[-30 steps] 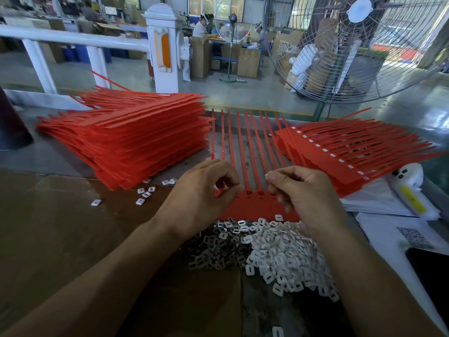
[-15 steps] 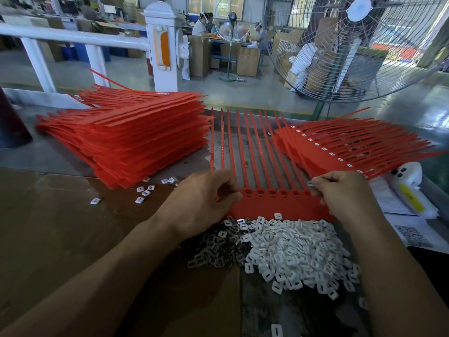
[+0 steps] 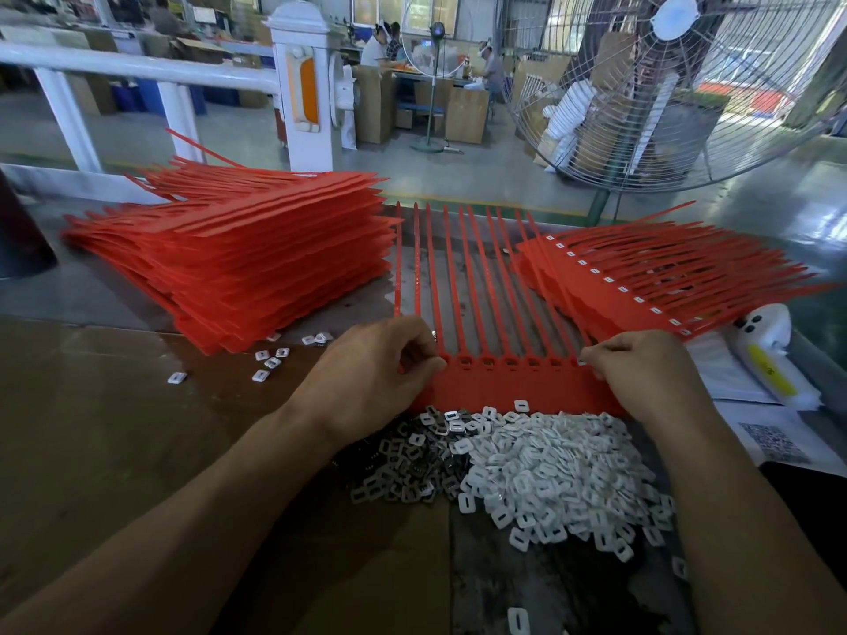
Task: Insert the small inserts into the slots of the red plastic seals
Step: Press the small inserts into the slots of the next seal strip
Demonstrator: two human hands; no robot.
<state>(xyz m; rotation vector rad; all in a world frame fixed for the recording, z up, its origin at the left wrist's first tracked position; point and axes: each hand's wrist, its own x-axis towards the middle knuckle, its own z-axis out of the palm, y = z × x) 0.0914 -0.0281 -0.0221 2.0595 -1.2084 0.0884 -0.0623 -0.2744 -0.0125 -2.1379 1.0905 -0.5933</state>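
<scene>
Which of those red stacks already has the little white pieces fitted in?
The right-hand stack: a row of white pieces shows along its heads. The taller left stack shows plain red, no white.

A factory hall lies beyond the bench. A white railing (image 3: 137, 73) runs along the far left to a white post (image 3: 300, 84) with an orange reflector (image 3: 308, 91). The floor (image 3: 458, 176) is grey-green and glossy, catching daylight from windows (image 3: 431, 11) at the far wall. A big wire-caged fan (image 3: 678, 84) stands far right. In the far middle, people sit at a table among cardboard boxes (image 3: 467, 114), beside a slim pedestal fan (image 3: 433, 84).
</scene>
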